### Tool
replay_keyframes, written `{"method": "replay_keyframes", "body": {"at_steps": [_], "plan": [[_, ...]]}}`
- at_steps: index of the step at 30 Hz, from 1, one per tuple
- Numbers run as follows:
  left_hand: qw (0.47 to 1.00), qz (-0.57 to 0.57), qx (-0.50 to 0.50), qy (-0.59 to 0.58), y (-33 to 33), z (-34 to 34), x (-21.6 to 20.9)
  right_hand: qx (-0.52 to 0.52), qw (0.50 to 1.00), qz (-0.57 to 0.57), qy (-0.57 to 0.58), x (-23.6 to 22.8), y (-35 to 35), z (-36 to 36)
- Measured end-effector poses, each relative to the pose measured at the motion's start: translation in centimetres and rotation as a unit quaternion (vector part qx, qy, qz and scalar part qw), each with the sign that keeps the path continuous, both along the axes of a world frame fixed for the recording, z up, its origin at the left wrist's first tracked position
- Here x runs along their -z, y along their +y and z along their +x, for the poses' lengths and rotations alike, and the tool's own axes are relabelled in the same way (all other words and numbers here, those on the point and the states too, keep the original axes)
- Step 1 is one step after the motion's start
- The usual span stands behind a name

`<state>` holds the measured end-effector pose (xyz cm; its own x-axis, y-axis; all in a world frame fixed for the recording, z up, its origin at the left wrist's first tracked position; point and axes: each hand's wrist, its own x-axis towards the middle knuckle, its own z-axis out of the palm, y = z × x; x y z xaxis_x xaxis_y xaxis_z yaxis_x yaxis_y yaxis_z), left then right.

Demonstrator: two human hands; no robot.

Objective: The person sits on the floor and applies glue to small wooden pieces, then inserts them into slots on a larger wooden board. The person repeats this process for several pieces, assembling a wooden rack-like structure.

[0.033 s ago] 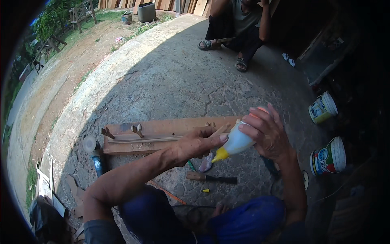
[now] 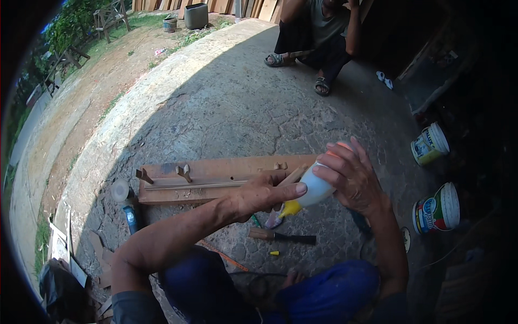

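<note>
My right hand (image 2: 353, 178) grips the white glue bottle (image 2: 313, 190) just in front of the wooden board (image 2: 216, 178), tipped nozzle-down; my left hand (image 2: 264, 194) pinches near its yellow nozzle (image 2: 290, 208), seemingly steadying it. A chisel (image 2: 280, 236) lies nearer me.

— How's the light where I'm working?
— Harsh sun on the dirt yard (image 2: 91, 97) upper left; I sit in shade. Right side falls nearly black, and edges bend and darken at the rim.
</note>
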<state>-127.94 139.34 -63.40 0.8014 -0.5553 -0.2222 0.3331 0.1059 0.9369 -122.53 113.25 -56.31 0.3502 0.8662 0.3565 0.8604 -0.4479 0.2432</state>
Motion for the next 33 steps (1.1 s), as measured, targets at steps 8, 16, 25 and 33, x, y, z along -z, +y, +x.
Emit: {"method": "replay_keyframes", "body": {"at_steps": [8, 16, 25, 33], "plan": [[0.987, -0.134, -0.082, 0.045, 0.5, -0.3, -0.7, 0.016, 0.847, 0.377, 0.374, 2.8, 4.6, -0.3], [0.985, 0.049, -0.129, -0.104, -0.1, -0.8, -1.0, -0.020, 0.458, 0.549, 0.698, 4.7, 6.0, -1.3], [0.894, 0.349, -0.060, -0.274, 1.9, -1.2, -5.1, -0.028, 0.481, 0.667, 0.569, 1.5, 2.2, -1.5], [0.872, 0.372, -0.046, -0.314, 0.9, -1.5, -5.1, -0.055, 0.512, 0.685, 0.516, 0.5, 2.0, -1.9]]}}
